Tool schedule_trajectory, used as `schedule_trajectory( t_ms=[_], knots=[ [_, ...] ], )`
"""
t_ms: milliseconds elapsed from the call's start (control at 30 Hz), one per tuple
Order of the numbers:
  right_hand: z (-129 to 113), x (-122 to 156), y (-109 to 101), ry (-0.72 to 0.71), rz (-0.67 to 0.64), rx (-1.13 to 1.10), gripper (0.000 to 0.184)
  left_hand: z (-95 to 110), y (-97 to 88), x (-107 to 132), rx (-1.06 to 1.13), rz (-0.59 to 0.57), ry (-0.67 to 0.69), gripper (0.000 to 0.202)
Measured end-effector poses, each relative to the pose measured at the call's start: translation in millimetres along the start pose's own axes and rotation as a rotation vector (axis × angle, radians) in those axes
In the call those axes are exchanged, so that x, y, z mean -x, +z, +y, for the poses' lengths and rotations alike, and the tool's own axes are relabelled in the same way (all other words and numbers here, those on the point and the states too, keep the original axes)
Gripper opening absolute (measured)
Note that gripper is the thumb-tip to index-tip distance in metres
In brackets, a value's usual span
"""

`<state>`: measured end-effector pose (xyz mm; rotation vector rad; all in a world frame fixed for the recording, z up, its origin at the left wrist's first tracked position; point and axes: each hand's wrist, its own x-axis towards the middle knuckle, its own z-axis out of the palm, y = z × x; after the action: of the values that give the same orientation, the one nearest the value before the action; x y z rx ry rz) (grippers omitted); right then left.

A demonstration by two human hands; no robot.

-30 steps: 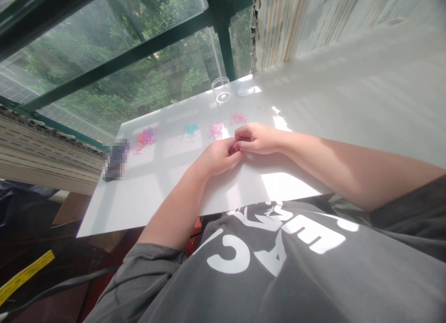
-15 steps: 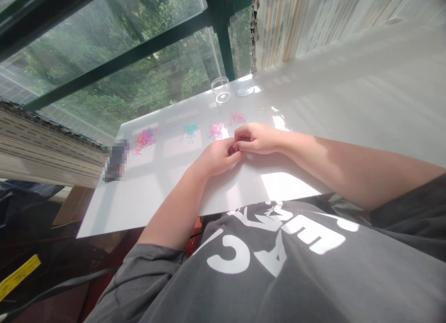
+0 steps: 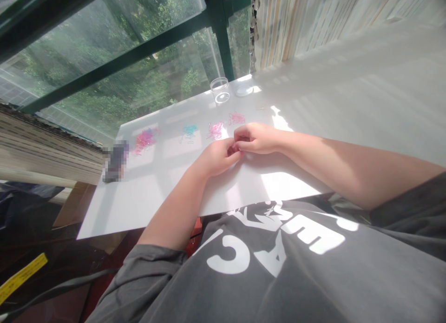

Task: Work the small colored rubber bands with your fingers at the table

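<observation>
Over the white table (image 3: 139, 207), my left hand (image 3: 221, 155) and my right hand (image 3: 257, 138) meet at the fingertips. Both have curled, closed fingers; whatever they pinch is hidden or too small to name. Just beyond them lie a pink pile (image 3: 216, 130) and a second pink pile (image 3: 237, 118) of small thin loops. A teal pile (image 3: 190, 130) of similar loops is to the left of these. Farther left spreads a larger mixed pile (image 3: 145, 139), mostly pink with some purple and orange.
A clear round jar (image 3: 220, 90) stands at the table's far edge by the window, with a clear lid-like disc (image 3: 245, 89) beside it. A blurred-out dark object (image 3: 116, 161) lies at the left edge. A striped curtain (image 3: 289, 25) hangs behind.
Almost nothing differs. Both hands stay together in the same place, with only a very slight shift of the view.
</observation>
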<state>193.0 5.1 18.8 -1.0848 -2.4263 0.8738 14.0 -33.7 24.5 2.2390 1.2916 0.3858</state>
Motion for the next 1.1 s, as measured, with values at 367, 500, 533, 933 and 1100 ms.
schedule_trajectory(
  t_ms=[367, 500, 533, 933, 1100],
  knots=[
    [-2.2, 1.1, -1.4, -0.013, -0.004, 0.000, 0.012, 0.8, -0.9, 0.7, -0.005, -0.001, -0.003, 0.020],
    [-2.2, 1.3, -1.5, -0.018, -0.006, 0.008, 0.012, 0.8, -0.8, 0.7, -0.005, 0.005, 0.006, 0.020],
    [-2.2, 1.3, -1.5, -0.017, -0.006, 0.012, 0.012, 0.7, -0.7, 0.6, -0.004, 0.006, 0.008, 0.020],
    [-0.3, 0.4, -0.2, -0.027, 0.003, 0.019, 0.012, -2.1, -0.1, -0.6, 0.000, -0.003, 0.011, 0.021],
    [-0.1, 0.0, -0.3, -0.006, -0.001, 0.018, 0.013, -1.8, -0.2, -0.2, -0.003, -0.002, 0.013, 0.021]
  ],
)
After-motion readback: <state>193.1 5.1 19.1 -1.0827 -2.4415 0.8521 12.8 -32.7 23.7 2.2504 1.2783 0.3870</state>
